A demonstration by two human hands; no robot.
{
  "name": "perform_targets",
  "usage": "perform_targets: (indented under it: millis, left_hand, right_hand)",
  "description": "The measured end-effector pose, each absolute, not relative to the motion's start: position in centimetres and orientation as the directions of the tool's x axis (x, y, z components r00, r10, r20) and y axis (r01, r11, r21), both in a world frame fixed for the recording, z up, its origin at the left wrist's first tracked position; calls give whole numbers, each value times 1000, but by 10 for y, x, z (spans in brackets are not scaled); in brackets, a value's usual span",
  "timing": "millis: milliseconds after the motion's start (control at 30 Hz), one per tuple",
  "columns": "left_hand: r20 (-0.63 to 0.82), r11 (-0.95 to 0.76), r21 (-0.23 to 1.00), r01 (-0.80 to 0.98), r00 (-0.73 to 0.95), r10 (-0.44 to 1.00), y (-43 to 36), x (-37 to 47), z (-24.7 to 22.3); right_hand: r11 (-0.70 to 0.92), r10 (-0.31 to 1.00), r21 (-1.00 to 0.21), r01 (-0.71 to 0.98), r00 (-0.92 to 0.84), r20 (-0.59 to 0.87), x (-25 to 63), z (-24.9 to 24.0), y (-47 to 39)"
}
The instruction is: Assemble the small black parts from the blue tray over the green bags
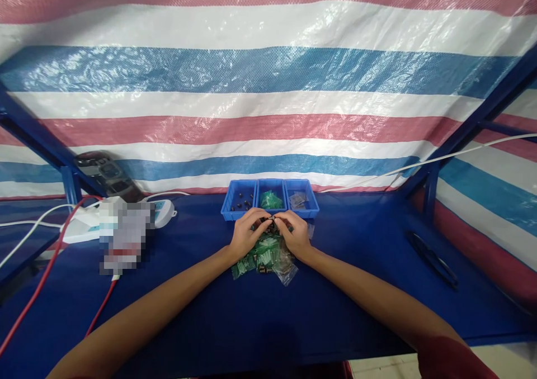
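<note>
My left hand [248, 233] and my right hand [296, 235] meet at the middle of the blue table, fingertips nearly touching. Their fingers are closed around a small dark metallic part [272, 218], mostly hidden by the fingertips. Below them lies a pile of green packets [265, 251], with clear plastic bags [287, 267] on its right side. Just behind the hands stands a blue tray [227, 207] with three compartments: small dark parts at left, a green packet [271, 200] in the middle, clear packets [298, 200] at right.
At the left, a white power strip [86, 228] with white and red cables lies beside a blurred-out object [128, 236]. Dark bottle-like items [109, 175] stand behind it. A dark curved object [433, 260] rests at the right. Striped sheeting [268, 77] hangs behind the table.
</note>
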State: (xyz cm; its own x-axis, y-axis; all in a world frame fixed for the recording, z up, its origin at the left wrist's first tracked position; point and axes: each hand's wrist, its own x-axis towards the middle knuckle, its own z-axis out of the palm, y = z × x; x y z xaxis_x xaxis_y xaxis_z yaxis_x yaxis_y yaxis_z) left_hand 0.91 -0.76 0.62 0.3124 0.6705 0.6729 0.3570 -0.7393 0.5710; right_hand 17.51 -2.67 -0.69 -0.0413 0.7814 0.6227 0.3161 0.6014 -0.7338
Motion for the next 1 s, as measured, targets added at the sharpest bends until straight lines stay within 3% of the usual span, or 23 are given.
perform_targets:
  millis: [600,1000]
  left_hand:
    - [682,-718,598,357,243,689,-10,8,6]
    - [585,-507,702,500,2,811,10,-2,40]
  right_hand:
    - [584,796,-756,297,-27,604,176,-10,-27]
    - [582,801,-763,283,-39,597,176,-10,-27]
